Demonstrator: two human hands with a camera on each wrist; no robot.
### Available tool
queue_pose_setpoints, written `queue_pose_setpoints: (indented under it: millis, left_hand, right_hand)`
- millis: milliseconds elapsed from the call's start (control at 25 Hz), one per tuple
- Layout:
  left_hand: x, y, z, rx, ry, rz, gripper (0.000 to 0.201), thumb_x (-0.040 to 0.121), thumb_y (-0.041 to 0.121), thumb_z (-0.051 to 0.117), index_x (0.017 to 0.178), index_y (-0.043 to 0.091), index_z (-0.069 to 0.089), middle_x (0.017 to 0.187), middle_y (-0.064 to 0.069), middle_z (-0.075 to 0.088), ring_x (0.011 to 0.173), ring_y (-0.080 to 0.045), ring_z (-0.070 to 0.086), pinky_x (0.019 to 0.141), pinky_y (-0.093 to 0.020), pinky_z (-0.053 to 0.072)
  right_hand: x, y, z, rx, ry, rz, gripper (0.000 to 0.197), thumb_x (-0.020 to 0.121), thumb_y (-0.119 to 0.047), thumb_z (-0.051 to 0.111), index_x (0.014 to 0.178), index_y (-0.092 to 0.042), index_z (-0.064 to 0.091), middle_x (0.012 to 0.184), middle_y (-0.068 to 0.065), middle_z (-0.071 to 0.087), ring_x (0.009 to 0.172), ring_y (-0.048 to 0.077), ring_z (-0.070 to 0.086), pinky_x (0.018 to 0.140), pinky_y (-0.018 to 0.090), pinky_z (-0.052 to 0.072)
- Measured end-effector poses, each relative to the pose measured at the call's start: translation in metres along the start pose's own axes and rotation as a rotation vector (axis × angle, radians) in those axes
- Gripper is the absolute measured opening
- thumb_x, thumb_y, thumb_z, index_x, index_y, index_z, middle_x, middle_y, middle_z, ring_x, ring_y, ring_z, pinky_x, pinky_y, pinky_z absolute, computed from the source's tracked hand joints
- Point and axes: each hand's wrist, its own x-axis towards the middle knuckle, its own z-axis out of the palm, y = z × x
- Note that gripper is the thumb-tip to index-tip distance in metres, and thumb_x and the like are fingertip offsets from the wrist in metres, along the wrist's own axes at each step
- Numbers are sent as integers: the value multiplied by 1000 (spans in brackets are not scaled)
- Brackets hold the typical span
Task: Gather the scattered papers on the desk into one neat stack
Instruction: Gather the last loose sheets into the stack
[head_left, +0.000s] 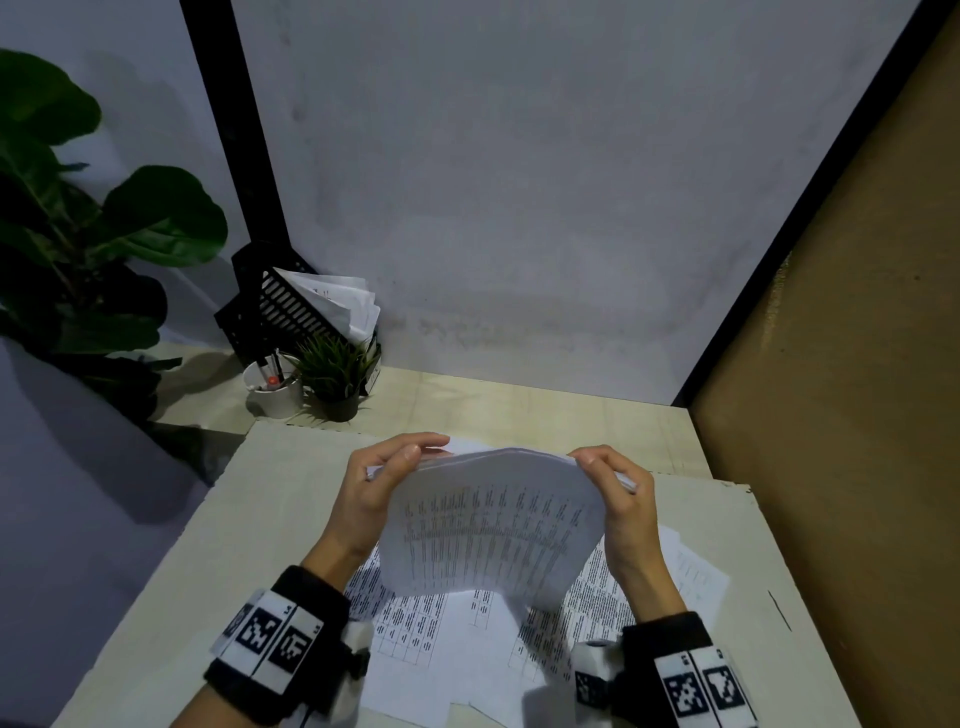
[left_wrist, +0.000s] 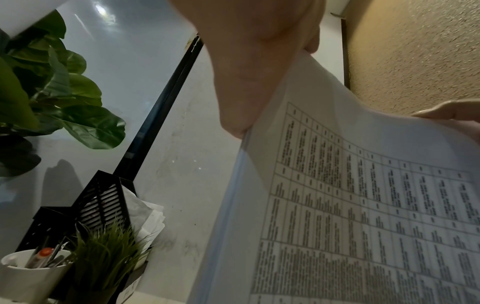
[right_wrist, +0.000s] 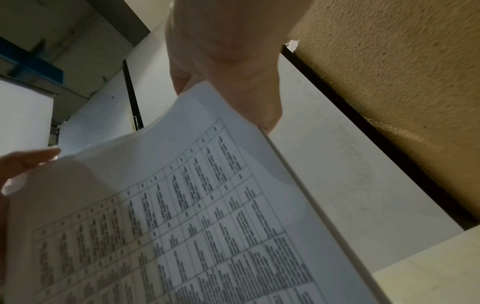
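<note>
Surface (head_left: 291, 499) is carrying a few printed sheets (head_left: 441, 634) lying loose near the front edge. Above them, a bowed stack of papers (head_left: 493, 535) is standing on its lower edge, both hands gripping its top corners. Left hand (head_left: 376, 486) is pinching the left side, right hand (head_left: 621, 499) is pinching the right. Back corner's got a black paper tray (head_left: 280, 306), little potted plant (head_left: 335, 374) and a white pen cup (head_left: 275, 392).

A large-leafed plant (head_left: 78, 208) stands at the far left. A black file rack (head_left: 280, 306), white pen cup (head_left: 274, 392) and small potted grass (head_left: 337, 374) cluster nearby.
</note>
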Motion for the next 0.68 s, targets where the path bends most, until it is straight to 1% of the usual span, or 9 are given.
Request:
queue_pose_setpoints:
  millis: [120,240,280,360,440,520,560,640,680]
  left_hand:
    - [1,0,1,19,8,10,32,61,44,49,77,34,75,81,10,76,76,-2,66,64,-8,48]
    - [0,0,0,-26,-13,8,34,62,42,49,81,29,75,79,4,77,76,-8,68,65,-12,50]
    - [0,0,-1,-33,-14,12,35,61,40,49,83,28,74,79,4,77,76,-8,68,66,-13,50]
    - [0,-2,-2,-42,-11,35,39,62,40,48,88,25,72,81,3,77,78,-9,68,68,-13,50]
    - [0,-3,-3,-51,-12,54,39,64,41,48,92,25,71,84,3,77,81,-10,68,71,-15,51]
    - [-1,-6,-4,-48,-15,60,36,64,39,49,90,31,72,85,4,77,82,-10,68,72,-16,51]
    - [-1,-7,-4,-50,-12,67,36,64,38,49,90,32,72,86,5,76,82,-11,68,72,-16,51]
    - [-2,-8,-4,-55,-3,79,36,65,38,49,92,29,70,88,5,76,84,-12,69,72,-16,52]
    - [-2,-8,-4,-36,-3,85,34,66,39,49,91,30,70,88,6,76,84,-11,69,72,-16,52]
  right_hand:
    - [2,-1,-1,-19,1,3,25,61,-45,59,60,-21,67,65,-10,64,62,0,56,56,12,45]
    - [3,-1,-2,-45,6,-2,24,62,-45,58,63,-24,69,70,-11,67,66,0,57,59,12,46]
    - [4,-1,-2,-48,5,1,21,64,-43,59,63,-24,69,70,-11,67,67,0,57,59,11,46]
    - [5,-2,-3,-38,10,8,15,69,-32,58,63,-22,69,70,-13,67,66,-2,57,58,9,45]
    - [6,-1,-4,-35,3,0,17,72,-24,54,66,-18,68,69,-14,67,66,-3,57,57,7,44]
    - [6,-2,-6,-37,-4,-6,18,72,-22,52,68,-15,67,69,-16,67,65,-4,57,57,7,43]
    - [7,-2,-7,-37,-7,-9,18,72,-22,52,69,-14,67,70,-16,68,66,-5,57,57,6,44]
    - [7,-1,-8,-26,-22,-9,18,72,-23,52,70,-14,67,71,-16,68,67,-5,58,58,6,44]
    - [8,-1,-8,-24,-29,-6,17,72,-24,53,70,-16,68,72,-16,69,67,-5,58,58,7,44]
